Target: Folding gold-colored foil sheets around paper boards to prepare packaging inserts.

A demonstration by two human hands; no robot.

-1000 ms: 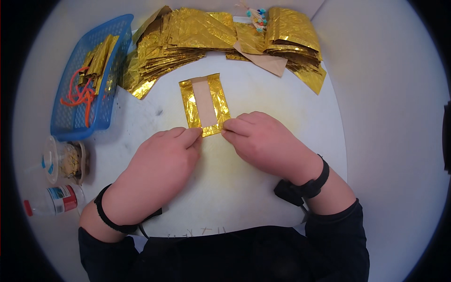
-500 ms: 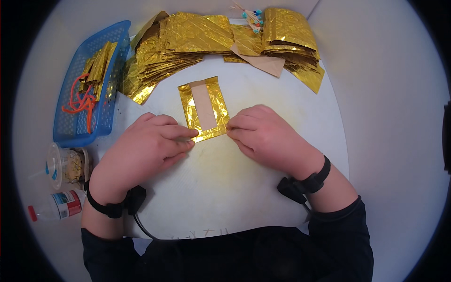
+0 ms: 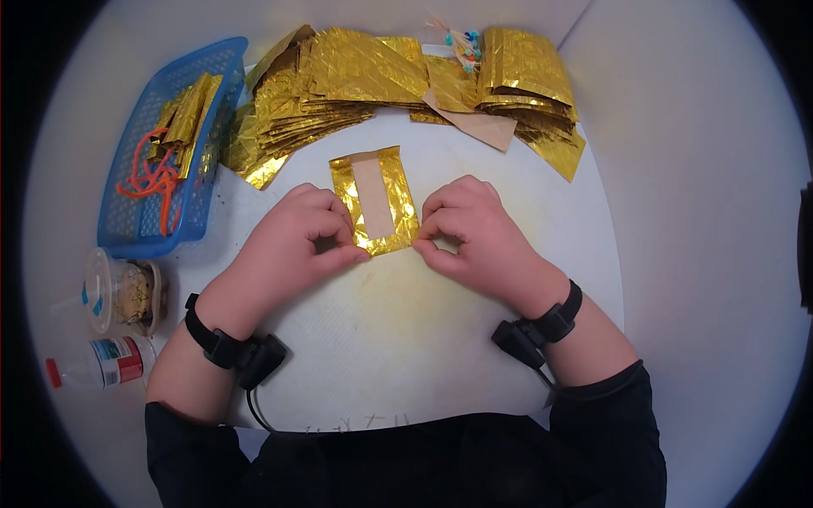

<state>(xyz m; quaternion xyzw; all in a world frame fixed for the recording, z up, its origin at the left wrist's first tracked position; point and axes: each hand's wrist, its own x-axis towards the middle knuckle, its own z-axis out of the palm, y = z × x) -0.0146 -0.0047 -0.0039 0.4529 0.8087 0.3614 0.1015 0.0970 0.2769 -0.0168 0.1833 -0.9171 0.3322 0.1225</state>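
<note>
A: What containers are there?

B: On the far left, a blue basket (image 3: 196,203) holds folded gold strips (image 3: 188,114) and an orange-pink cord (image 3: 166,203). Nearer, along the left side, is a clear lidded cup (image 3: 100,292); I can't tell what the tan and dark contents are. Just beside it on the near side, a clear bottle (image 3: 118,361) lies on its side, its red cap pointing left.

A: And around them?

B: Gold sheets are heaped along the far side, a broad left pile (image 3: 364,72) and a right pile (image 3: 525,63). A brown sheet (image 3: 478,127) juts toward us between them, and bead-topped sticks (image 3: 464,46) lie behind. Bare table separates the piles from the work; only the fingers cover bits of its edges.

A: Which work?

B: A folded gold paper (image 3: 373,199), mid-table between the hands, its brown middle strip facing up. Its long axis runs near to far, the far end leaning slightly left.

A: The hands?

B: The right hand (image 3: 466,229) has thumb and forefinger pinched on the near right corner. The left hand (image 3: 305,229) is curled narrow at the near left corner, touching it; I can't tell whether it grips.
</note>
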